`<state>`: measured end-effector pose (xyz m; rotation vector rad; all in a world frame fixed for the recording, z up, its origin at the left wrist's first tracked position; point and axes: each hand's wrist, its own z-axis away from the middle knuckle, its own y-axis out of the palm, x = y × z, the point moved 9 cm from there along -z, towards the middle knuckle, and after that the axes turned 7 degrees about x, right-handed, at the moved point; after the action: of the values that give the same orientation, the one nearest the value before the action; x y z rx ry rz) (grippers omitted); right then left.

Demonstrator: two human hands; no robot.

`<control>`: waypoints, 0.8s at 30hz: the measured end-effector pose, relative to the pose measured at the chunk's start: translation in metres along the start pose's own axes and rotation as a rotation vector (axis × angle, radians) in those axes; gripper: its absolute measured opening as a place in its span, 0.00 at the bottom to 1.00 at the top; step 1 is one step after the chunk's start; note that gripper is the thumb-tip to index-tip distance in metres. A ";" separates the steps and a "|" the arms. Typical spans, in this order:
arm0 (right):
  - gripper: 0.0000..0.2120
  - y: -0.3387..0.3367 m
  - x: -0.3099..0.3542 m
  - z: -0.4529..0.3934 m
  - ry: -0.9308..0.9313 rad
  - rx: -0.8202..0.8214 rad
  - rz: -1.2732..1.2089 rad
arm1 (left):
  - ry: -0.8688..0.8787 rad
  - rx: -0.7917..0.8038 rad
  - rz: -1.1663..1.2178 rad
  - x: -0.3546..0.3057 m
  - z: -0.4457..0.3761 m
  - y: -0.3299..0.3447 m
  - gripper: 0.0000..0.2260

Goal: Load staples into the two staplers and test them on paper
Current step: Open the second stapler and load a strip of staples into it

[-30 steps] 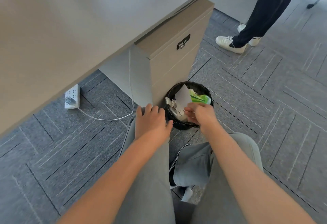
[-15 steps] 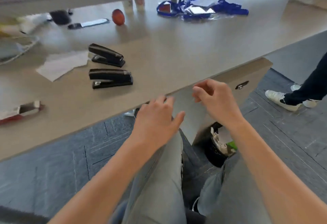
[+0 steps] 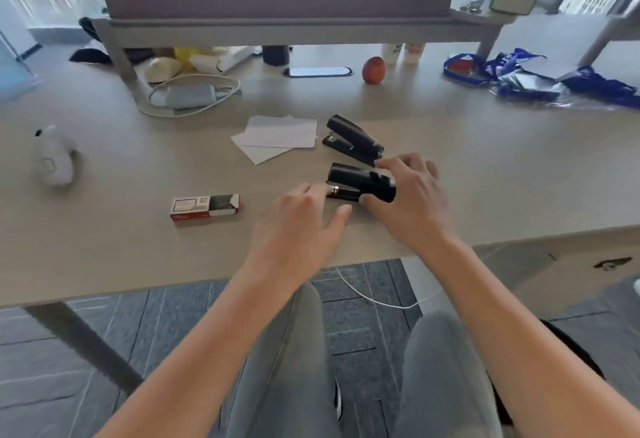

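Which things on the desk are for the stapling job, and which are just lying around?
For the job:
near stapler, under both hands
far stapler
staple box
paper sheets

Just lying about:
orange ball
charger with cable
white toy
blue lanyards

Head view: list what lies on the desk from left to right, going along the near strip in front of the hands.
White toy → staple box → left hand → near stapler → right hand.
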<state>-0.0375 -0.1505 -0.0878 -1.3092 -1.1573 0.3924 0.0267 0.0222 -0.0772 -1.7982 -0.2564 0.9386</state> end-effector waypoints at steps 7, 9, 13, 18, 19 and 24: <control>0.15 0.013 0.008 -0.019 -0.029 0.034 -0.019 | -0.008 0.015 0.005 0.011 -0.035 0.005 0.21; 0.14 0.008 -0.006 -0.019 0.026 0.014 -0.034 | 0.004 0.011 -0.002 0.006 -0.043 0.009 0.20; 0.15 -0.007 -0.043 -0.018 0.139 -0.036 -0.050 | 0.057 -0.008 -0.054 -0.014 -0.062 0.016 0.21; 0.16 -0.017 -0.079 -0.037 0.229 -0.095 -0.068 | 0.074 0.006 -0.121 -0.021 -0.102 0.032 0.30; 0.17 -0.017 -0.083 -0.044 0.225 -0.112 -0.076 | 0.073 0.021 -0.148 -0.020 -0.113 0.036 0.33; 0.17 -0.009 -0.094 -0.089 0.229 -0.118 -0.114 | 0.090 0.018 -0.255 -0.011 -0.160 0.040 0.36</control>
<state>-0.0077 -0.2757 -0.1066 -1.3441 -1.0678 0.0883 0.1213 -0.1127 -0.0826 -1.7379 -0.4075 0.6762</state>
